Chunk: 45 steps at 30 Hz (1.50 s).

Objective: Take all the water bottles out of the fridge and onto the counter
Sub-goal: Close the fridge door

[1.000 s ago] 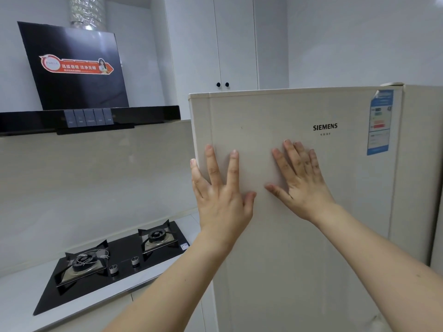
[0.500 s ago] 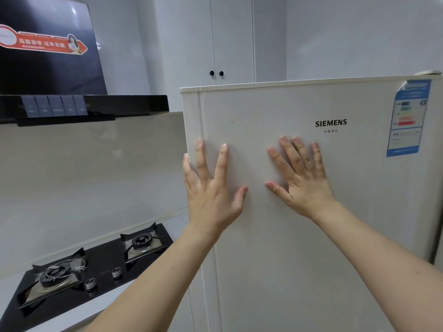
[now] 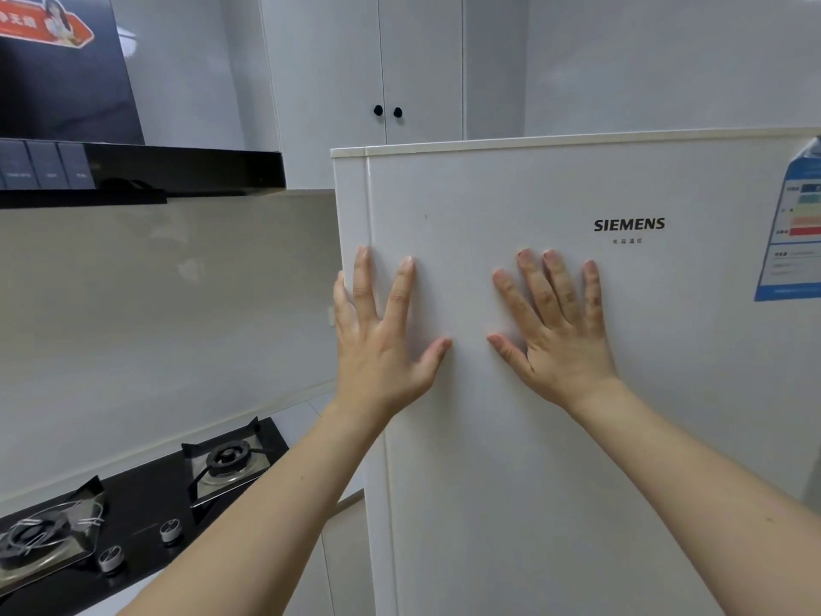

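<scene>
- The fridge point(image 3: 577, 437) fills the right half of the view: a white appliance whose door is closed, with the name SIEMENS printed high on the door front and a blue energy label point(image 3: 795, 233) stuck near its upper right edge.
- No water bottle shows anywhere; whatever the fridge holds is hidden behind its closed door.
- A pale splashback wall point(image 3: 155, 313) runs along the left, from under the hood down to the surface.
- White wall cupboards point(image 3: 400, 60) stand behind and above the fridge, with two small black knobs side by side where their doors meet.
- A black range hood point(image 3: 89, 126) hangs at upper left, a red-orange sticker on its slanted glass panel and a row of grey buttons on its front edge.
- A black gas hob point(image 3: 146, 517) is set into the light surface point(image 3: 302, 415) at lower left, with two burners and two round knobs.
- The left hand point(image 3: 382, 344) lies flat on the fridge door at its left edge, fingers straight and spread, gripping nothing; its outermost fingers reach the door's side edge.
- The right hand point(image 3: 555, 331) lies flat on the door just beside the left one, below the printed name, fingers straight and slightly fanned, holding nothing.
</scene>
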### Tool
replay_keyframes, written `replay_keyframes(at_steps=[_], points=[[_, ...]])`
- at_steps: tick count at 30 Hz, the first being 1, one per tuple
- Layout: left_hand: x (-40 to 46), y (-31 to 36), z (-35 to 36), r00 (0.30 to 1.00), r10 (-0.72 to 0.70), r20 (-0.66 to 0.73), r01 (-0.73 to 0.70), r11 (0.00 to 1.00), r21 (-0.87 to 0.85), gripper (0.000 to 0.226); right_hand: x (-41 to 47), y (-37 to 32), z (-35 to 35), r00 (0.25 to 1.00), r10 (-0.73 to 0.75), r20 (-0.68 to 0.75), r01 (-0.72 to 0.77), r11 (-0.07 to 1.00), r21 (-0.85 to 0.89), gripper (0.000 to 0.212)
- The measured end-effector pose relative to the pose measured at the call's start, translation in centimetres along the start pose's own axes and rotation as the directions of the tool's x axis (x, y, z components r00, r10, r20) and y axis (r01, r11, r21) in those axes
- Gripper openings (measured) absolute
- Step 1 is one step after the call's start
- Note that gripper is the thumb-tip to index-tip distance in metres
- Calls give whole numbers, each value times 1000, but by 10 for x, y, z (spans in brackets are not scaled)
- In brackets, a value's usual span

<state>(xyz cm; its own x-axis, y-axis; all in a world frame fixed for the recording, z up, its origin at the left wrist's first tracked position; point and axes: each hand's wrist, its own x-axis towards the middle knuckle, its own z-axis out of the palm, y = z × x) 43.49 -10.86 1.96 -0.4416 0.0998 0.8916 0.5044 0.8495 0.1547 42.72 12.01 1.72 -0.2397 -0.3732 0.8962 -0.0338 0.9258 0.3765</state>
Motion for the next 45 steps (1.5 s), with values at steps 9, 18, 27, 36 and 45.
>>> replay_keyframes(at_steps=[9, 18, 27, 36, 45], points=[[34, -27, 58, 999, -43, -7, 42, 989, -141, 85, 11, -1, 49, 1000, 20, 11, -19, 997, -71, 63], [75, -46, 127, 995, -91, -47, 72, 946, -317, 73, 21, 8, 97, 996, 41, 85, -29, 991, -133, 61], [111, -64, 199, 998, -45, -38, 22, 885, -465, 70, 27, 24, 143, 990, 68, 124, -34, 966, -256, 59], [143, -76, 272, 1000, 22, 2, -16, 804, -595, 69, 29, 39, 185, 978, 129, 163, -58, 922, -382, 58], [166, -72, 323, 998, 66, 1, -50, 760, -647, 70, 30, 56, 210, 969, 168, 180, -73, 895, -440, 55]])
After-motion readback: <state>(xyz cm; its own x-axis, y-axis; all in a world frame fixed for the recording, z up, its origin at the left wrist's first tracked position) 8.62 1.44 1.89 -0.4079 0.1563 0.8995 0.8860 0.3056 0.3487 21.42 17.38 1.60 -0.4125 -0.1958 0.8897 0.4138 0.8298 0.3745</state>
